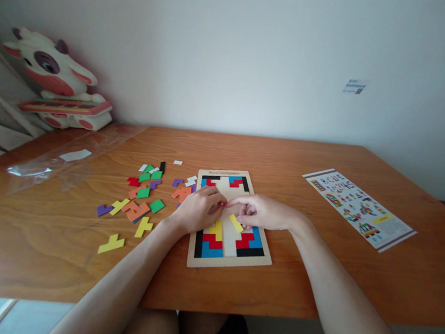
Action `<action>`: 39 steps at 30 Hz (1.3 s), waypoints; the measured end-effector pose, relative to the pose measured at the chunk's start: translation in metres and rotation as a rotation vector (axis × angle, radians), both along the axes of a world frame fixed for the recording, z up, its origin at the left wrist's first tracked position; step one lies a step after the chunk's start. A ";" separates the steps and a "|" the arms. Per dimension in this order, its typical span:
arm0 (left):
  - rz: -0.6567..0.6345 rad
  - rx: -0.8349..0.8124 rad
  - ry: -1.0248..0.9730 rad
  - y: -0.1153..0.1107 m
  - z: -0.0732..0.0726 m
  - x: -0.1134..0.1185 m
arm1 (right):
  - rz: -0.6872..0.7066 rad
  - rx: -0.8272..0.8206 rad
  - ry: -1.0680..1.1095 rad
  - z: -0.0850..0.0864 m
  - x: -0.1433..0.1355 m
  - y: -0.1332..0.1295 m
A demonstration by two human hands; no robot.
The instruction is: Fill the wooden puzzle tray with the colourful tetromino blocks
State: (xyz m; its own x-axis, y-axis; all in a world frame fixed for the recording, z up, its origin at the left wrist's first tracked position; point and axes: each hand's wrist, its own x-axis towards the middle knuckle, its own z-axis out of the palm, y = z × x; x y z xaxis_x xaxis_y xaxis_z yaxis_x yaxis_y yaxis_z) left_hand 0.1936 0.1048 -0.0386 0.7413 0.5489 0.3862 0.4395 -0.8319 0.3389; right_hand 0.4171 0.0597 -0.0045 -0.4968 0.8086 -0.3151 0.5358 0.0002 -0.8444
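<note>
Reaching over the puzzle board (229,264), likely centred for access, my left hand (198,209) and right hand (265,211) curl near a slanted yellow piece (235,223); grips I can't tell

The hands (200,209) (268,212) partly hide the puzzle board (230,262), and print on the leaflet (359,210) is too small to read.

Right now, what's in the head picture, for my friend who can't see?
A left hand and right hand are over a partly filled puzzle board, a yellow piece by the right one; loose colored pieces lie left, a printed sheet right.
</note>
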 end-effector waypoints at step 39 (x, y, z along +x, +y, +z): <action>0.005 -0.052 -0.007 0.004 -0.003 0.000 | 0.039 0.183 -0.221 0.000 0.003 0.001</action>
